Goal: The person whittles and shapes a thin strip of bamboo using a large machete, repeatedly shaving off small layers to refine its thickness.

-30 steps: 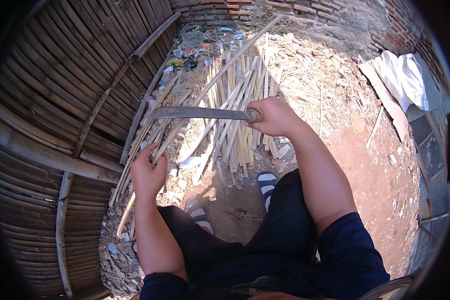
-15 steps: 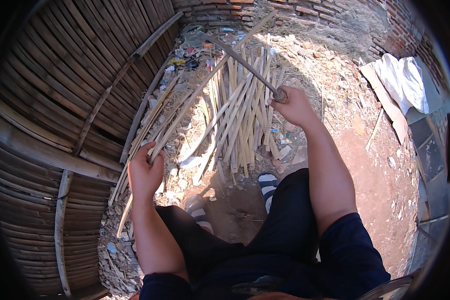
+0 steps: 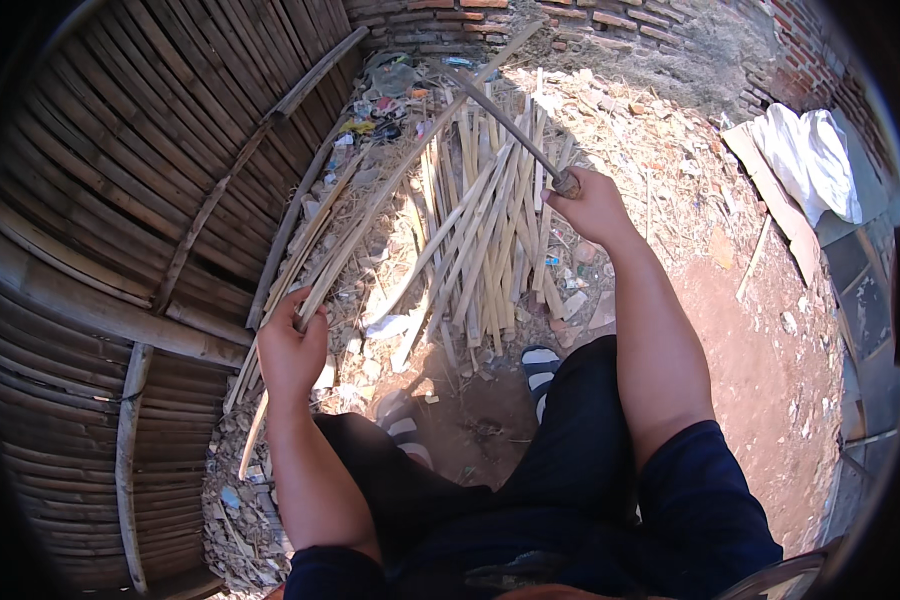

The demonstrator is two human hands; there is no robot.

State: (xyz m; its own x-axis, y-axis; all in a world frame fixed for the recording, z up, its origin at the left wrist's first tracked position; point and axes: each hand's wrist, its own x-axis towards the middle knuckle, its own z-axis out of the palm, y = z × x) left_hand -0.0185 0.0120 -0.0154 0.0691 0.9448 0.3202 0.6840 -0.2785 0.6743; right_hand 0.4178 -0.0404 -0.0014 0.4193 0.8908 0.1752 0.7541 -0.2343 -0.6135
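Note:
A long, pale bamboo strip (image 3: 395, 183) slants from lower left toward the far wall, its lower end passing through my left hand (image 3: 293, 345). That hand's fingers are curled around it. My right hand (image 3: 592, 208) grips the wooden handle of a machete (image 3: 515, 128), whose narrow dark blade points to the far left. The blade crosses the strip near its far part; whether they touch I cannot tell. Beneath them, in front of my feet, lies a heap of bamboo strips (image 3: 485, 235).
A bamboo slat wall (image 3: 100, 160) rises close on the left. Far off runs a brick wall (image 3: 630, 28) with litter at its foot. More strips (image 3: 295, 250) lie along the slats. To the right are a white sack (image 3: 805, 160) and a board (image 3: 770, 195).
The machete has shifted slightly along the strip, its tip a little farther right and its handle slightly higher. My left hand has kept its hold, nearly still.

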